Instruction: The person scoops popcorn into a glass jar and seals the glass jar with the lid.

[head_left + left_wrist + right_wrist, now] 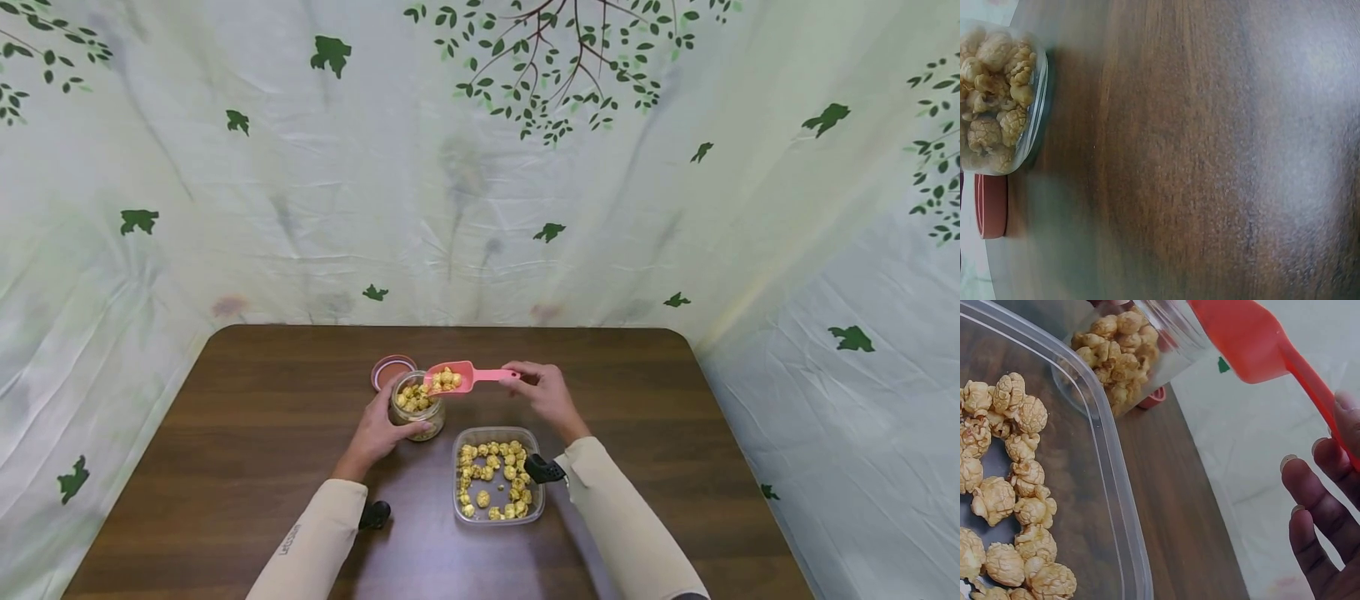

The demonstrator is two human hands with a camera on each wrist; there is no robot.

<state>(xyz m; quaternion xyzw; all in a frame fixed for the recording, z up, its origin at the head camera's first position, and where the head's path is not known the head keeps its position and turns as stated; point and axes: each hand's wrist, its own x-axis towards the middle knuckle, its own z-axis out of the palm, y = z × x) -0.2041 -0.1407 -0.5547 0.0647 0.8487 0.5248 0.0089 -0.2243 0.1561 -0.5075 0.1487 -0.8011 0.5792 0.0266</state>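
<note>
My left hand (380,431) holds a glass jar (429,426) of caramel popcorn, thumb on the near side. The right hand (549,397) pinches the handle of a red-pink scoop (467,377). Popcorn (447,380) lies in the scoop, whose front end overlaps the jar mouth in the head view. In the right wrist view the scoop (1250,344) shows from below, close to the rim of the jar (1175,328). Nearer to me sits a clear plastic container (537,510) with popcorn pieces spread over its bottom, below the right wrist.
A red-rimmed jar lid (381,362) lies on the wooden table (285,417) just behind the jar. Black wrist cameras (375,515) are strapped to both sleeves; the right one overlaps the container's edge in the head view. A leaf-patterned curtain (420,208) hangs behind the table.
</note>
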